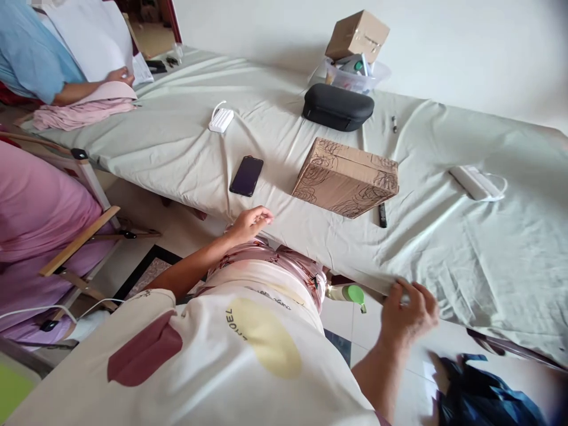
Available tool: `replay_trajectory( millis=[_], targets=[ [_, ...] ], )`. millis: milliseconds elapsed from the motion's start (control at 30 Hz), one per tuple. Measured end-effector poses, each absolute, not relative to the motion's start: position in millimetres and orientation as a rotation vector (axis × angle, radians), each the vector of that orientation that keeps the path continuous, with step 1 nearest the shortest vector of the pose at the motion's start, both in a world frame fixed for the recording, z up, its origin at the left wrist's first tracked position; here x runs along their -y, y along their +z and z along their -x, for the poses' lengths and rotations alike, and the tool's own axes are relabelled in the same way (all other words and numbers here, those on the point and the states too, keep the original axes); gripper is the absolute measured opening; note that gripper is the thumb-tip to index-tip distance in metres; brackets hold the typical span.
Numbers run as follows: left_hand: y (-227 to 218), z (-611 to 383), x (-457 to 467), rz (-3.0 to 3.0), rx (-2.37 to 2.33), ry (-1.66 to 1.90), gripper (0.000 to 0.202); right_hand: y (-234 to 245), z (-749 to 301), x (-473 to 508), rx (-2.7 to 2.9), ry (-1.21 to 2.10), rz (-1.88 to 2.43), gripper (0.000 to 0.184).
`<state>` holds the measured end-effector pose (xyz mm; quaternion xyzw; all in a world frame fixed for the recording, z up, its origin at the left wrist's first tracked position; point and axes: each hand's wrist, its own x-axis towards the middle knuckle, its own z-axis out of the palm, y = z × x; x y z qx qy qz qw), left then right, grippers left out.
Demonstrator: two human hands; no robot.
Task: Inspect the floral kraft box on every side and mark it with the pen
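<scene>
My left hand (254,223) is just over the table's front edge, its fingers curled in loosely with nothing visible in them. Nearest to it, a dark smartphone (247,176) lies flat on the cloth. To the right of the phone stands a cardboard box (348,177) covered in black scribbled circles. A black marker (382,215) lies beside the box's right corner. My right hand (410,310) is farther right at the table's edge, thumb and fingers bent around the rim of the pale green tablecloth (461,260).
Behind the box are a black hard case (338,107), a plastic tub (348,78) with a carton (358,34) above it, and a small marker (394,123). White power strips (220,120) lie on both sides. Another person's hand (119,76) is at the far left. A green-capped bottle (350,293) is below the edge.
</scene>
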<state>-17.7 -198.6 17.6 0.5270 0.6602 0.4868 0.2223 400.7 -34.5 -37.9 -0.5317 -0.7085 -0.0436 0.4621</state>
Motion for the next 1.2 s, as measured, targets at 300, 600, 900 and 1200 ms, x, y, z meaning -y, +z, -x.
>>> replay_trajectory(
  millis=[300, 600, 900, 1200],
  targets=[
    [46.8, 160.6, 240.2, -0.964, -2.993, 0.976, 0.046, 7.9, -449.7, -13.9, 1.552, -0.146, 1.569, 0.070],
    [31.8, 204.6, 259.8, -0.838, -2.995, 0.479, 0.068, -7.2, -464.5, -58.3, 1.776, 0.271, 2.104, 0.066],
    [37.7, 203.9, 265.6, -0.868, -2.977, 0.410, 0.074, 18.3, -457.3, -16.3, 1.795, 0.260, 2.188, 0.072],
    [34.2, 205.5, 271.3, -0.909, -2.980, 0.376, 0.075, 26.0, -473.0, 16.6, 1.774, 0.237, 2.261, 0.079]
  ],
)
